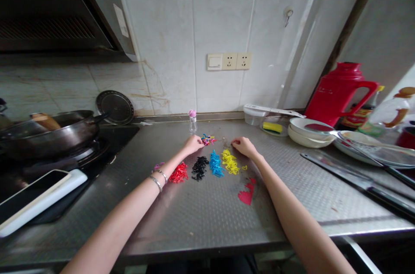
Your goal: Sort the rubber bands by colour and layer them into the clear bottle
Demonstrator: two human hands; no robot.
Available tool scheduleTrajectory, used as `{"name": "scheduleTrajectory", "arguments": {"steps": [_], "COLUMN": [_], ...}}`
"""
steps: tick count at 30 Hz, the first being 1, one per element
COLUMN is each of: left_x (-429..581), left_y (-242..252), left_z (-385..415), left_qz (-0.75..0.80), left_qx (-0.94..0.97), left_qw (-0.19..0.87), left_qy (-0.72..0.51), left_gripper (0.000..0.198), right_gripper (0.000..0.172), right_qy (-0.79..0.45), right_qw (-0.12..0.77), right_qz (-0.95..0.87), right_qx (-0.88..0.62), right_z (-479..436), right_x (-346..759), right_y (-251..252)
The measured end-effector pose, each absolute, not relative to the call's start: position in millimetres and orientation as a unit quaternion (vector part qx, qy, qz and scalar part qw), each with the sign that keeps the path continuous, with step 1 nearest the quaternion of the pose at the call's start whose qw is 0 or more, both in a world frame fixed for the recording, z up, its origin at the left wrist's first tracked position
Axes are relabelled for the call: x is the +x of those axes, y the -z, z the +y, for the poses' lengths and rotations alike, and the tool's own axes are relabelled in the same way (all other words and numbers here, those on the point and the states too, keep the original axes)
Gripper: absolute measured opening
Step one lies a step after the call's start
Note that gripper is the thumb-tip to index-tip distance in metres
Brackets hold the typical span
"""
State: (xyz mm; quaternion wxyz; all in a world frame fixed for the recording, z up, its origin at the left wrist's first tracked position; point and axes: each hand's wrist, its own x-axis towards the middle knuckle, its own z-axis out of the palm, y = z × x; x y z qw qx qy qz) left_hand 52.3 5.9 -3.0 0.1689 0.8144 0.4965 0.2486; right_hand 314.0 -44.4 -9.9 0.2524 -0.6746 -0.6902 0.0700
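Observation:
My left hand (193, 144) reaches to a small mixed pile of colourful rubber bands (208, 139), fingers closed at its left edge; whatever they pinch is hidden. My right hand (244, 146) rests on the counter just above the yellow rubber bands (230, 162). Its fingers are curled together, and I cannot make out anything in them. Sorted piles lie in a row nearer me: red rubber bands (179, 173), black rubber bands (200, 167) and blue rubber bands (215, 164). Purple bands (158, 166) show partly behind my left wrist. One loose yellow band (244, 167) lies apart.
Behind the piles stands a small clear bottle with a pink cap (193, 121). A torn red piece (247, 192) lies by my right forearm. Left are a pan (48, 133) and a phone (42, 196); right are bowls (308, 133), a knife (340, 171) and a red thermos (337, 92).

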Motion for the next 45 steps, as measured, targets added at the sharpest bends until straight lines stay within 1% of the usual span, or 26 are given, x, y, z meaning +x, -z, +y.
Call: {"name": "scheduleTrajectory", "arguments": {"steps": [5, 12, 24, 30, 35, 45], "left_x": [46.9, 31.3, 11.7, 3.4, -6.9, 5.0], "left_y": [5.4, -4.7, -14.4, -31.7, -41.4, -21.0], "left_z": [10.2, 4.7, -7.9, -23.2, -41.9, -65.4], "left_qz": [0.467, 0.432, 0.436, 0.424, 0.427, 0.387], "left_qx": [0.82, 0.819, 0.781, 0.792, 0.79, 0.821], "left_qw": [0.188, 0.232, 0.289, 0.318, 0.337, 0.348], "left_qy": [-0.273, -0.299, -0.343, -0.305, -0.282, -0.235], "left_gripper": [0.022, 0.022, 0.018, 0.017, 0.023, 0.025], "right_gripper": [0.025, 0.023, 0.024, 0.024, 0.023, 0.024], "right_qy": [-0.074, -0.064, -0.069, -0.068, -0.07, -0.064], "right_qw": [0.248, 0.254, 0.252, 0.251, 0.248, 0.236], "right_qz": [-0.687, -0.69, -0.689, -0.687, -0.686, -0.685], "right_qx": [-0.679, -0.674, -0.675, -0.679, -0.68, -0.686], "right_z": [-45.3, -47.3, -46.5, -47.0, -48.0, -49.2], "right_x": [312.9, 312.2, 312.1, 311.8, 311.3, 309.9], "right_y": [8.3, 7.0, 9.2, 8.5, 7.7, 7.4]}}
